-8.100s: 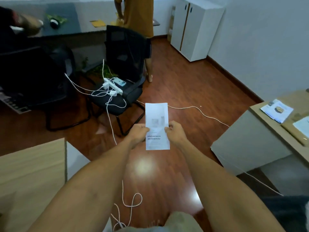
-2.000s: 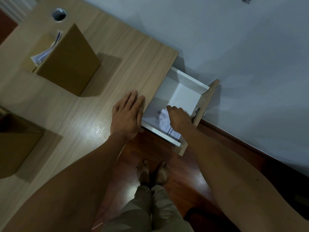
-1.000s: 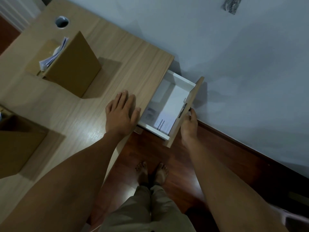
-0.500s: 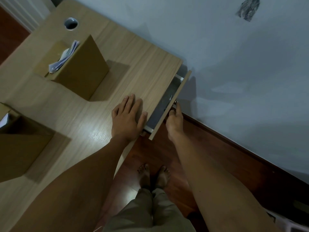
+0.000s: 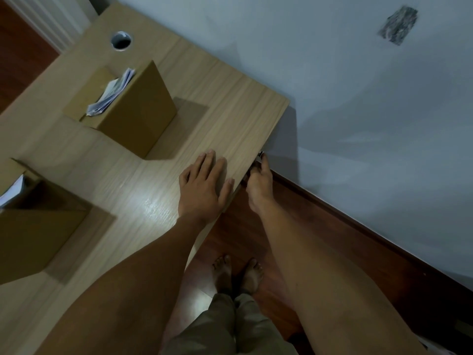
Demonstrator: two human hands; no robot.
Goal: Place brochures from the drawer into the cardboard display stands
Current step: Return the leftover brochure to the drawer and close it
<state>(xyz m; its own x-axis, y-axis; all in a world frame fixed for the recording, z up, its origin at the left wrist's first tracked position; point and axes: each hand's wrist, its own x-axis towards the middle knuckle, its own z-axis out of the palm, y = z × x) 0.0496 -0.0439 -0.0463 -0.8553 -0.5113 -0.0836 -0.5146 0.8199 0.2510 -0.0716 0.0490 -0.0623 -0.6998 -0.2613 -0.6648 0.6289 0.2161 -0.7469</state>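
The drawer (image 5: pixel 252 168) is pushed in under the right edge of the wooden desk (image 5: pixel 158 190); only a sliver with its metal handle shows, and the brochures inside are hidden. My right hand (image 5: pixel 259 183) presses against the drawer front at the handle, fingers together. My left hand (image 5: pixel 204 185) lies flat on the desk top, fingers spread, holding nothing. A cardboard display stand (image 5: pixel 133 108) at the back of the desk holds several brochures (image 5: pixel 112 94). A second cardboard stand (image 5: pixel 35 226) at the left edge shows a white brochure corner (image 5: pixel 12 190).
A grey wall (image 5: pixel 358 111) runs close along the desk's right side, with a dark baseboard and red-brown wooden floor (image 5: pixel 256 239) below. A round cable hole (image 5: pixel 120 41) sits at the desk's far corner. My bare feet (image 5: pixel 238 275) stand on the floor beside the desk.
My right hand let go of a brochure in the drawer, moved to the drawer front and pushed it in; the drawer went from wide open to closed. My left hand stayed flat on the desk.
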